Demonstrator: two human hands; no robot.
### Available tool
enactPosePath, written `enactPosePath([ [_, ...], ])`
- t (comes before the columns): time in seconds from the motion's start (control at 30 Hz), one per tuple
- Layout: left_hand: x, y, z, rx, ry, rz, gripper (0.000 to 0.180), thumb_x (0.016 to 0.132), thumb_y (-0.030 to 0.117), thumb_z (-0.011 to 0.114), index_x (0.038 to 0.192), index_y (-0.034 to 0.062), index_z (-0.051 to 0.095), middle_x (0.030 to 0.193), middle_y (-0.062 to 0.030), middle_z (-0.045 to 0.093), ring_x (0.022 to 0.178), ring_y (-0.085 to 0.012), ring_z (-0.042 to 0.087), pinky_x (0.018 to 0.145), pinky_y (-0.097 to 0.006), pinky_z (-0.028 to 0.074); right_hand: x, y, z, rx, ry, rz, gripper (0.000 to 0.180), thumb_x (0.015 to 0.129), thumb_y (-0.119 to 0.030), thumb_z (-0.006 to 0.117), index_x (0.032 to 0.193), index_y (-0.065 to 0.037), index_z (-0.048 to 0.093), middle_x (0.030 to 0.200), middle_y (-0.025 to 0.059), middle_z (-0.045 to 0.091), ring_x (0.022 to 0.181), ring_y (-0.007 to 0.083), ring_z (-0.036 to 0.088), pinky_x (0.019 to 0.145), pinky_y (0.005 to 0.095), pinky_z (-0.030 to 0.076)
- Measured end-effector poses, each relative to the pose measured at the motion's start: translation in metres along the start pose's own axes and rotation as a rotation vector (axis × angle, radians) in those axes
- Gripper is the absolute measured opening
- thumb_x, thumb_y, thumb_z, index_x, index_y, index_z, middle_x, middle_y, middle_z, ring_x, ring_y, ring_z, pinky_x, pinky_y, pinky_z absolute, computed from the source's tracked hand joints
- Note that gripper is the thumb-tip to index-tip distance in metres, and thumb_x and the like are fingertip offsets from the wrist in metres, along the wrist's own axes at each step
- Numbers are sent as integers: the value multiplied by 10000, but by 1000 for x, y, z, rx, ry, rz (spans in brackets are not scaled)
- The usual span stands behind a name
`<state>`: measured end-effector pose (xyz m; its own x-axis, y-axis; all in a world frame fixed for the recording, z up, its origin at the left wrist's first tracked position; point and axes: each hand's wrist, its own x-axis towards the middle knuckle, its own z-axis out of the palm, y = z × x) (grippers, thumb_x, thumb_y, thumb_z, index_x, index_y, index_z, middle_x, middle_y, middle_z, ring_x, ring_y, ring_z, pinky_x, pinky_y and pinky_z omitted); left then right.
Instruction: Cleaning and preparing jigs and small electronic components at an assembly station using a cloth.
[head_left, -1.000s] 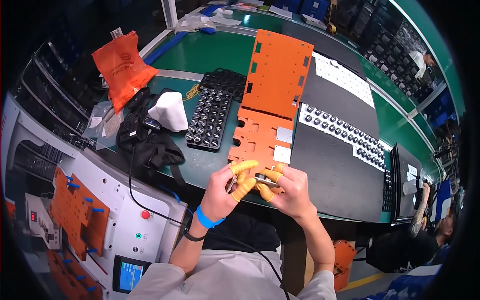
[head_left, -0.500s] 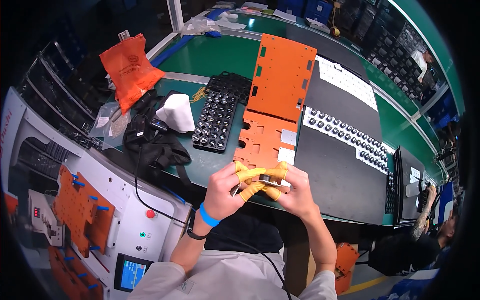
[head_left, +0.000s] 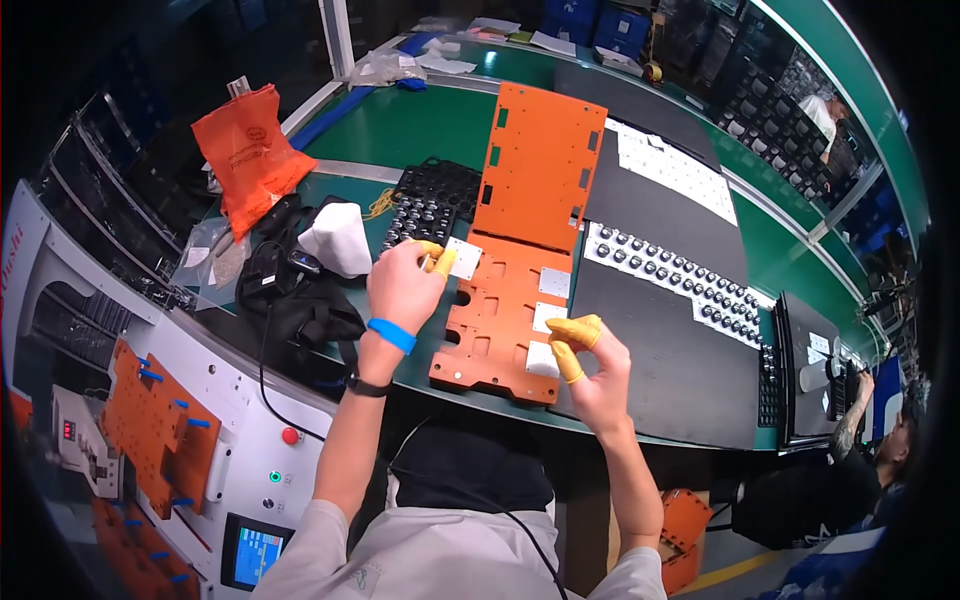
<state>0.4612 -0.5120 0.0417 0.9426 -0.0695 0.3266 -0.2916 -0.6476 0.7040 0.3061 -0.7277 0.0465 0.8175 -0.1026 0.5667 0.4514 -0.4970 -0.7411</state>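
Note:
My left hand [head_left: 408, 285], with yellow finger cots on its fingertips, is closed at the near edge of a black tray of round black lens-like parts [head_left: 420, 217]. A thin white square plate [head_left: 465, 258] with small holes sticks out from its fingers, over the left edge of an orange fixture [head_left: 490, 372]. My right hand [head_left: 597, 375], also in yellow finger cots, is open, thumb and forefinger apart. It is beside the nearest white plate [head_left: 541, 358] on the fixture. Two more white plates, a middle one [head_left: 548, 317] and a farther one [head_left: 555, 282], lie in the same column.
The fixture's orange lid [head_left: 540, 165] stands raised behind. Rows of round black parts on white plates [head_left: 670, 272] lie on a black mat [head_left: 650, 350] at right. An orange bag [head_left: 250, 155], a white block [head_left: 338, 240] and black straps are at left. A co-worker's arm [head_left: 850, 415] is at far right.
My hands were together at the near edge, around a round black part and a plate. They have parted: the left moved forward and left with a plate, the right stayed near the fixture.

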Motion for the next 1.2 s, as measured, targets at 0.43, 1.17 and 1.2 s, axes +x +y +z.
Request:
enactPosePath([
  [0.43, 26, 3, 46, 276, -195, -152, 186, 788, 141, 698, 922, 29, 760, 935, -218, 740, 918, -398, 716, 826, -470, 564, -18, 4, -8, 47, -9, 29, 270, 977, -231, 646, 972, 27, 725, 973, 116, 647, 820, 188, 617, 729, 300, 499],
  [1.17, -6, 12, 41, 86, 37, 54, 191, 852, 145, 706, 998, 23, 687, 979, -187, 685, 890, -373, 683, 755, -481, 542, -4, -16, 20, 92, -136, -39, 194, 951, -150, 650, 1016, 15, 731, 999, 155, 653, 934, 286, 656, 807, 359, 532],
  [1.2, -14, 19, 30, -32, 69, 61, 218, 851, 182, 732, 1003, 32, 687, 963, -175, 688, 868, -374, 678, 742, -479, 535, -2, -13, 21, 98, -128, -55, 190, 950, -142, 645, 1015, 14, 731, 1002, 150, 659, 904, 282, 660, 786, 351, 533],
])
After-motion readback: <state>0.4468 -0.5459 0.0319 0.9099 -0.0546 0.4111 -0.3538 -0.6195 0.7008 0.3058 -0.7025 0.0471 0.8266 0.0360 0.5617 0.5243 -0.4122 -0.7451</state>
